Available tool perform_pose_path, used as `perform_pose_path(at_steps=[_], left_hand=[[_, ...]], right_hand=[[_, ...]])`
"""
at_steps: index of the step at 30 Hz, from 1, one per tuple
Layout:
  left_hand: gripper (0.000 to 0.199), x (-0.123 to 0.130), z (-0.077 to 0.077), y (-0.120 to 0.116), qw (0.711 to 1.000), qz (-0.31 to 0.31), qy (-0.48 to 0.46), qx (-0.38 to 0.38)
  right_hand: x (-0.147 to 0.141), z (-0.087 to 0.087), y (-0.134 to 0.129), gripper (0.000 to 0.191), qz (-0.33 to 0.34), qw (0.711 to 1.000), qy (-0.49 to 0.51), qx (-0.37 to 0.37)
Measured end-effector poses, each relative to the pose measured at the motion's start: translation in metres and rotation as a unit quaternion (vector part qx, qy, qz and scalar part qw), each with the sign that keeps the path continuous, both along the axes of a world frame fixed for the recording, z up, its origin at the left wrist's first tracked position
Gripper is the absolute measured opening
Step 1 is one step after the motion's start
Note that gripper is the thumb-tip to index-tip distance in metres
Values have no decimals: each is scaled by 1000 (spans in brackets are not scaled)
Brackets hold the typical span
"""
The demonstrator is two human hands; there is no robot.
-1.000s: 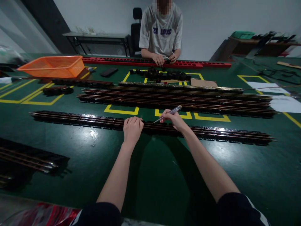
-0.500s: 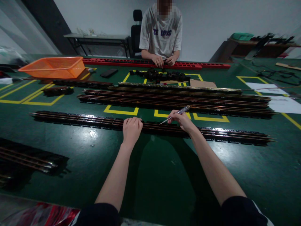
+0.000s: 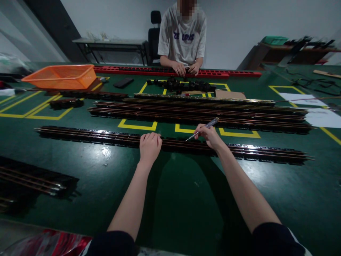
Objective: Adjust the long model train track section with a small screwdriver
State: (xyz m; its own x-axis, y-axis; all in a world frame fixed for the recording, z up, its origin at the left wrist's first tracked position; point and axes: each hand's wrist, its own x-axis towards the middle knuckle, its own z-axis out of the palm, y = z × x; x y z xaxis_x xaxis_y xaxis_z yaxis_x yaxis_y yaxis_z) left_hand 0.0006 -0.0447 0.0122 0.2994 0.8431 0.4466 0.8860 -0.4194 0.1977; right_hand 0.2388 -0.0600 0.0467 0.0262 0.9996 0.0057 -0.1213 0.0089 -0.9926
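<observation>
A long black strip with copper-coloured rods lies across the green table in front of me. My left hand is closed over the middle of this strip, fingers curled across its far edge. To the right, my right hand holds a slim screwdriver with a clear handle, pinched between thumb and fingers. Its thin metal shaft slants down to the left, and the tip is at the strip's rods; whether it touches them I cannot tell.
Several similar rodded strips lie behind, and more at the left. An orange basket, a black phone, dark parts and paper sheets are farther off. Across the table, a person handles small parts by a red rail.
My right hand and the screwdriver have shifted slightly to the right along the strip. My left hand stays in place on it.
</observation>
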Motion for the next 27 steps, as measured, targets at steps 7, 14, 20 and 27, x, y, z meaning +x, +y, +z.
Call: perform_pose_path(at_steps=[7, 14, 20, 27], left_hand=[[36, 15, 3, -6, 1000, 2, -12, 4], [42, 42, 3, -11, 999, -39, -9, -18], [42, 40, 3, -8, 999, -30, 8, -20], [40, 37, 2, -6, 999, -24, -3, -22]], right_hand=[[1, -3, 1, 14, 3, 1000, -4, 7], [1, -6, 2, 14, 5, 1000, -8, 13], [2, -4, 1, 11, 12, 1000, -13, 13], [0, -2, 3, 9, 24, 999, -22, 20]])
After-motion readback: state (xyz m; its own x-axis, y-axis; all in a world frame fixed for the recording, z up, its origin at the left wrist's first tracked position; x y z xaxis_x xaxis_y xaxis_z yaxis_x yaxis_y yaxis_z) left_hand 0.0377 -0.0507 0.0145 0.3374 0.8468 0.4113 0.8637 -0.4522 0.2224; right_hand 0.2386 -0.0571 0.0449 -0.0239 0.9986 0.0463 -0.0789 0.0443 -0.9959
